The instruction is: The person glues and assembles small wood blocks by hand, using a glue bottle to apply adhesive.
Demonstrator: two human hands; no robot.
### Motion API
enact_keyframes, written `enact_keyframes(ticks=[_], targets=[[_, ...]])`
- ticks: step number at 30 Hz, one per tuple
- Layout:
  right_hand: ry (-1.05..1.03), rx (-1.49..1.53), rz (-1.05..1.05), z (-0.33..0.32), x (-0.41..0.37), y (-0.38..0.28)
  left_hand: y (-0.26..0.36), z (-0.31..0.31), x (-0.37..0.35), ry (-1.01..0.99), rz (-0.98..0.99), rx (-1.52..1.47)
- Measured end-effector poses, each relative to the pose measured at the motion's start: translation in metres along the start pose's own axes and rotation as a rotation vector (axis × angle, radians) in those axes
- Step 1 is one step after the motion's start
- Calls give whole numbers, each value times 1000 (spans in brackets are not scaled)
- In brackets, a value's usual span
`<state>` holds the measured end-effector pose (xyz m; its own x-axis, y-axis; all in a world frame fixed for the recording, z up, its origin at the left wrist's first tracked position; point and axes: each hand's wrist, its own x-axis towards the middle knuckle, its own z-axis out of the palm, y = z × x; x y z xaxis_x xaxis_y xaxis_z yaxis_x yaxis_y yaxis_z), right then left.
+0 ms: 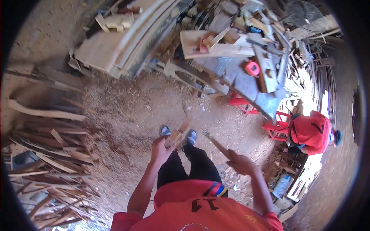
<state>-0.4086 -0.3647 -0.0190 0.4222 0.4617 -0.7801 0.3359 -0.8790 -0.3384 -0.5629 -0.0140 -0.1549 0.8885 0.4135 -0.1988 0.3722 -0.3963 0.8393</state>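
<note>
A small wooden block is gripped in the left hand above the sawdust floor; it looks light, stiff and best held by its flat sides. A wooden-handled tool is clasped by the right hand

Readable markings, head view:

1. Wearer's red shirt, chest: number in dark print, two digits, seen upside down. The first is a 1; the second looks like a 4 but is not certain. Pale mark beside it, too small to read.
2. Other person's red shirt, back: one dark figure, a 7 or a 1, turned sideways; cannot tell which.
3. Red tape measure on the counter: label blurred, unreadable.
</note>
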Motion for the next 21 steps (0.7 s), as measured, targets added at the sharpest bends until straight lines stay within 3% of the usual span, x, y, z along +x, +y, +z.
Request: enact_keyframes(ticks=[2, 6, 10, 14, 16, 21], targets=[[-179, 242, 304, -79, -50, -51, 35, -39, -6, -37, 44, -5], [74, 695, 30, -98, -87, -6, 93, -90, -5, -82, -23, 53], [387, 734, 7, -157, -86, -44, 146, -107, 10, -36, 109, 51], [759, 1020, -51, -157, -54, -79, 199, -105, 30, 32, 235, 19], [779, 1226, -101, -162, -21, -69, 228, -95, 45, 50, 230, -13], [657, 1357, -206, -243, 71, -13, 286, -56, 90, 69, 144, -59]])
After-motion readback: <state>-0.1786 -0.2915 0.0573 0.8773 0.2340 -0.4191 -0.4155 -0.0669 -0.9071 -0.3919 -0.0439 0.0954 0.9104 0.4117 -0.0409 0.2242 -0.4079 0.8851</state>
